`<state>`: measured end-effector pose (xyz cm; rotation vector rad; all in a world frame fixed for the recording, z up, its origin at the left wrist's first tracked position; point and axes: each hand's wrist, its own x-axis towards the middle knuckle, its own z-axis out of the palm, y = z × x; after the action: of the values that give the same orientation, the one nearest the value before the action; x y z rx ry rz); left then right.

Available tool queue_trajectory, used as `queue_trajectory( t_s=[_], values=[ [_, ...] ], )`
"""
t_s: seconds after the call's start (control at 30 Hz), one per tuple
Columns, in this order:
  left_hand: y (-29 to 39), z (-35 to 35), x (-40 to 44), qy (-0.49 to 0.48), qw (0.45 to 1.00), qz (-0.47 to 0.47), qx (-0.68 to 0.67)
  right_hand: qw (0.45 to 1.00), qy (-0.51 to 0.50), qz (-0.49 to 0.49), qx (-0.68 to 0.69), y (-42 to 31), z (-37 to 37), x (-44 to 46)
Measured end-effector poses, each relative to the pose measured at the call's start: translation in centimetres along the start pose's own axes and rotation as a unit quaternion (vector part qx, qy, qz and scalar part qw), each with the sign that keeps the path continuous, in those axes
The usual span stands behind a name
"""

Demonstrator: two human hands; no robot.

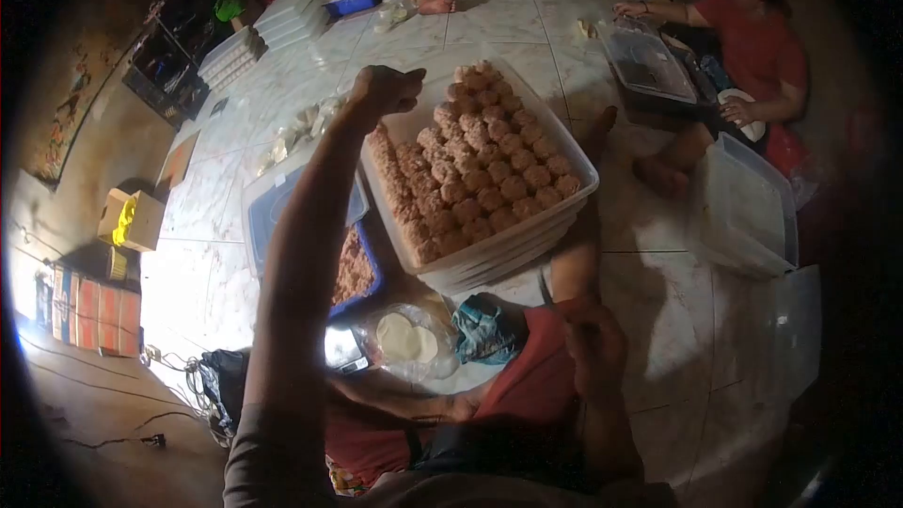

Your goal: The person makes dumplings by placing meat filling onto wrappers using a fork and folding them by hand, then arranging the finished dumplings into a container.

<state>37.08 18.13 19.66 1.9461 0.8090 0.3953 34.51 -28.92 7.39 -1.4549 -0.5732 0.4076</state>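
My left hand [388, 88] is closed at the far left corner of a clear plastic tray [500, 254]; whatever its fingers hold, if anything, is hidden. Rows of rough pinkish-brown balls [489, 174] fill the tray, which tops a stack of similar trays. Low beside my right knee, my right hand [597, 343] grips a thin blade-like tool [545, 288], its exact kind too dark to make out. Left of the stack, a blue tray [374, 290] contains loose crumbly pinkish-brown mixture [354, 268], partly covered by my left arm.
Near my lap lie round pale wrappers [406, 337] in a plastic bag, a small scale-like device [346, 350] and a teal cloth [487, 329]. A person in red [767, 47] sits at right behind a lidded tub [649, 66]. Clear containers [748, 202] stand at right.
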Motion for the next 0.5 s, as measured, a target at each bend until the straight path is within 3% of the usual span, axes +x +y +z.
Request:
queue_trajectory(
  t_s=[0.03,0.07,0.13,0.17,0.2,0.3,0.37,0.43,0.5],
  values=[
    [0.3,0.8,2.0,0.019,0.996,-0.078,0.044,1.000,0.003,0.002,0.007,0.5,-0.9,0.2],
    [-1.0,1.7,4.5,0.016,0.995,-0.079,0.051,1.000,0.022,-0.002,-0.021,0.7,-2.0,0.3],
    [-4.7,3.6,8.6,0.085,0.992,-0.047,-0.085,0.998,0.043,0.000,-0.046,0.6,-3.6,0.3],
    [-4.9,3.7,9.1,0.082,0.992,-0.051,-0.081,0.996,0.064,0.058,-0.025,0.3,-4.2,0.3],
    [-5.2,3.7,9.3,0.039,0.999,0.014,0.007,0.990,0.083,0.116,-0.003,0.1,-4.8,0.3],
    [-3.9,4.8,10.4,0.020,0.996,-0.052,-0.070,0.983,0.087,0.152,0.054,0.7,-5.6,0.5],
    [-2.1,4.8,10.5,-0.020,0.992,-0.118,-0.040,0.986,0.088,0.140,0.015,2.3,-5.8,0.3],
    [-1.2,5.5,9.8,-0.025,0.997,-0.066,-0.036,0.989,0.087,0.120,-0.026,2.8,-5.7,0.3],
    [-0.1,5.5,10.3,-0.048,0.988,-0.083,0.119,0.991,0.073,0.114,0.019,2.7,-5.1,0.5]
  ],
)
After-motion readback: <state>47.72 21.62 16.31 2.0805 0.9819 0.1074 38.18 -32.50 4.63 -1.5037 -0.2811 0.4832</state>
